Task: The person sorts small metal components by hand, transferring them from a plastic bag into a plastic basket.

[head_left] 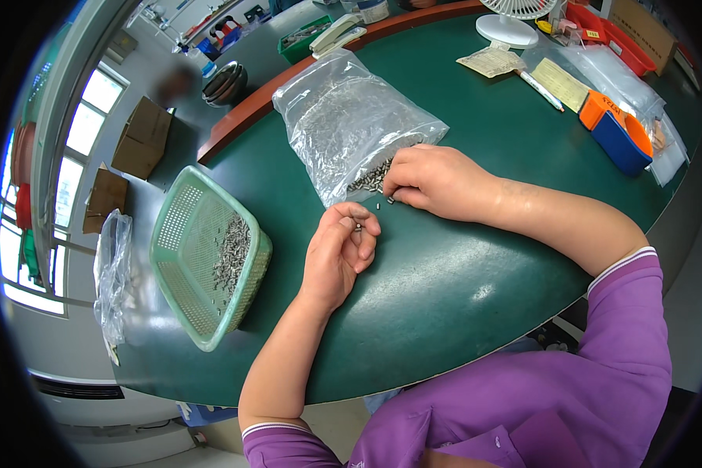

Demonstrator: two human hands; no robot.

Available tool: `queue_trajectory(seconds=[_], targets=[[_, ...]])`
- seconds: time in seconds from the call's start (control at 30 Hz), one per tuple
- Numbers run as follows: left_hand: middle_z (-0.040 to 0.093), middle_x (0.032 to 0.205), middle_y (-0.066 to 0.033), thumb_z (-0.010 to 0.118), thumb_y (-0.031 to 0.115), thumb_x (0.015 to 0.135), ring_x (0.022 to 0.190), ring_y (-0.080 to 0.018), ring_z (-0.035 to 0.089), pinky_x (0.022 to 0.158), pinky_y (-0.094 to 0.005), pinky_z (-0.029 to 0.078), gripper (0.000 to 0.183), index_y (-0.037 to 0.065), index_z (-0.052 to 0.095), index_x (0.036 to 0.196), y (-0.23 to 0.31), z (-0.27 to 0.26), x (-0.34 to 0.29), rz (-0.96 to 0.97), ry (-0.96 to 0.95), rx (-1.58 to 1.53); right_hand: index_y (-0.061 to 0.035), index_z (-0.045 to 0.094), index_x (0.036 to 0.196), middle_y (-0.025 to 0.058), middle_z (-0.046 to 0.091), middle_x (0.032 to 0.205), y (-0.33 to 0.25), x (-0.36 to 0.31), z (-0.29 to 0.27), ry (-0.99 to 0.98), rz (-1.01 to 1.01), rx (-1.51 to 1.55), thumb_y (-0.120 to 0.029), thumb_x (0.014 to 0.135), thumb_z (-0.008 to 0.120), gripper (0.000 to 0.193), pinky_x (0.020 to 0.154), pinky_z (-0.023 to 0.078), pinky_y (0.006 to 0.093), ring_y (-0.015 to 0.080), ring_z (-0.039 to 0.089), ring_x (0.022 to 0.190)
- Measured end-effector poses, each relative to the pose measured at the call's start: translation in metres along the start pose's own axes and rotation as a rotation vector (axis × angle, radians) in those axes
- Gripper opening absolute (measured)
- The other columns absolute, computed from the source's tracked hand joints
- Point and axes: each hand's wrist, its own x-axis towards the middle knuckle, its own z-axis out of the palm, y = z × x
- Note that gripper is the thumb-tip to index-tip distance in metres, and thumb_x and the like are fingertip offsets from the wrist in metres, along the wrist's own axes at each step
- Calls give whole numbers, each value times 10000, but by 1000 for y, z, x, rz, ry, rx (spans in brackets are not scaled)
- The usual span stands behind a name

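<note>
My left hand [335,253] is turned partly palm up, fingers curled, with a small metal cylinder [359,228] pinched near the thumb. To its right, my right hand [437,181] is closed at the mouth of a clear plastic bag [343,117]. Another small metal piece [390,200] shows at the right fingertips. Inside the bag's opening lies a heap of small metal cylinders [370,178]. One loose metal piece [378,206] rests on the green table between my hands. Left of my left hand, a light green plastic basket [183,300] holds many similar metal pieces [232,253].
A crumpled plastic bag [113,269] lies beyond the basket. At the right are a blue and orange tape dispenser-like holder [620,140], a pen [540,90] and paper slips [491,61]. A white fan [507,31] stands at the back; a wooden rim [242,121] edges the table.
</note>
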Motion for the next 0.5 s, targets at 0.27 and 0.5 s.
queue_trajectory(seconds=[0.27, 0.5], targets=[[514, 835, -80, 400, 176, 913, 552, -81, 382, 431, -188, 306, 165, 41, 453, 989, 0, 1, 0, 3, 22, 2, -96, 599, 811, 40, 546, 818, 3, 0, -3, -43, -99, -89, -125, 741, 636, 85, 714, 463, 347, 239, 551, 833], [512, 832, -80, 403, 193, 923, 542, -77, 372, 421, -185, 300, 168, 43, 450, 982, -1, 0, 0, 1, 12, 2, -90, 594, 808, 50, 555, 820, 3, 1, -9, -117, -41, -71, -142, 743, 634, 93, 723, 460, 351, 245, 553, 835]])
